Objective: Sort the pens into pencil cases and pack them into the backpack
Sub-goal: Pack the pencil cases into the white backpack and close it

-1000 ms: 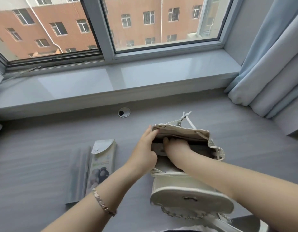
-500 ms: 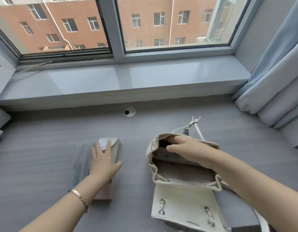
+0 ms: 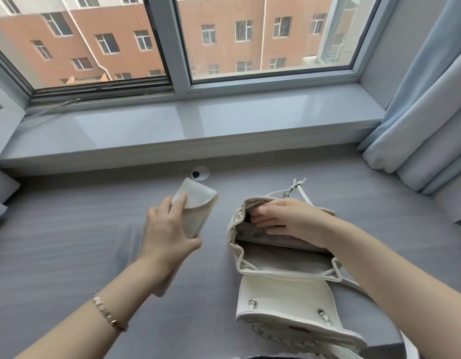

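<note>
Head view: the left hand (image 3: 169, 237) grasps the flapped pencil case (image 3: 198, 203), held tilted at centre-left beside the backpack (image 3: 283, 296). The right hand (image 3: 294, 221), fingers extended, presses inside the backpack's mouth, apparently keeping it open for insertion.

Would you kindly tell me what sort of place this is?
Probably a study corner in a flat or dormitory: a grey desk with a cable hole under a wide window, a curtain beside it.
</note>
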The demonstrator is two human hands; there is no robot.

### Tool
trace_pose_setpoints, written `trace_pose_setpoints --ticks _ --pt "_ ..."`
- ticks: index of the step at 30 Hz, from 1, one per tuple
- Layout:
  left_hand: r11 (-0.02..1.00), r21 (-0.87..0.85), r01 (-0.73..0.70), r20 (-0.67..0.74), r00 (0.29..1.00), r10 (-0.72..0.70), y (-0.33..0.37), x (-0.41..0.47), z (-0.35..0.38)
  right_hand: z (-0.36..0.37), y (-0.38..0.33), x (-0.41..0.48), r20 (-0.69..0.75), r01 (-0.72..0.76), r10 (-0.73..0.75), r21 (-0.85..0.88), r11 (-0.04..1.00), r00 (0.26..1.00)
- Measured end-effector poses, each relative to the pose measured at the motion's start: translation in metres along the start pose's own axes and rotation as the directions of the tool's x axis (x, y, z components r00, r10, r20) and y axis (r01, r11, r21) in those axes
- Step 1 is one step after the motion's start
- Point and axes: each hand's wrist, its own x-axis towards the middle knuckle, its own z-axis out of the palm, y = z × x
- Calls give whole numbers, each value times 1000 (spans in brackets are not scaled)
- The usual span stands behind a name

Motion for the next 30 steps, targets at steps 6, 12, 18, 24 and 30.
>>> trace_pose_setpoints --ticks 6,12,18,24,30 --pt "893 207 -400 -122 895 429 50 -4 -37 -9 2 -6 155 32 -68 228 973 986" --pt "710 246 -660 -38 725 687 82 -23 -29 -11 15 -11 74 188 -230 363 913 970" --pt "625 205 -753 148 655 741 87 -10 5 -18 32 -19 -282 342 -306 89 935 910" --pt "698 374 -611 69 768 636 68 -2 4 -15 47 -28 -397 428 -369 68 901 840" --pt "715 413 -564 33 794 607 66 -5 7 -21 66 -47 -211 456 -514 -270 848 831"
